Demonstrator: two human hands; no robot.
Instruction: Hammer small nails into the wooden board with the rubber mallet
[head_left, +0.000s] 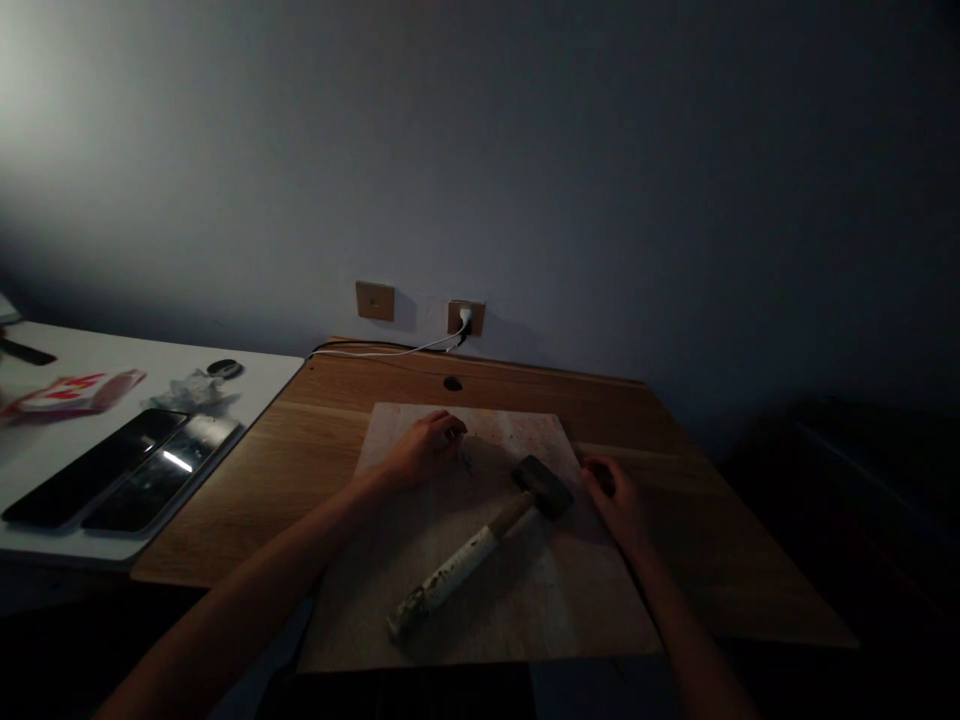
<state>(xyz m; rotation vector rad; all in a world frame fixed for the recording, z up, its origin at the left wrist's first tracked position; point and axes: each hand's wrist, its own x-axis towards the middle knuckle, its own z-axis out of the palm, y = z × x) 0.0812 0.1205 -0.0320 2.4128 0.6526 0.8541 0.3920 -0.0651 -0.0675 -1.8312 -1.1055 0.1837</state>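
Note:
A wooden board [577, 590] lies on the brown table. Across it rests a hammer [454, 570] with a dark block head and a wooden handle wrapped in worn white, the head towards the far right. My left hand [429, 448] is over the board's far left part, fingers curled and closed. Right beside its fingertips are small grey bits [466, 461], too dim to name. At the board's right edge, near the hammer head, is my right hand [621, 503], thumb and forefinger bent together. Whatever either hand may hold is hidden or too small to make out.
On the white table [262, 375] at left lie two dark flat glossy panels [97, 468], crumpled clear plastic [196, 390], a round dark object [224, 368] and a red-and-white packet [79, 392]. Cables [382, 353] run to a wall socket [466, 318] behind.

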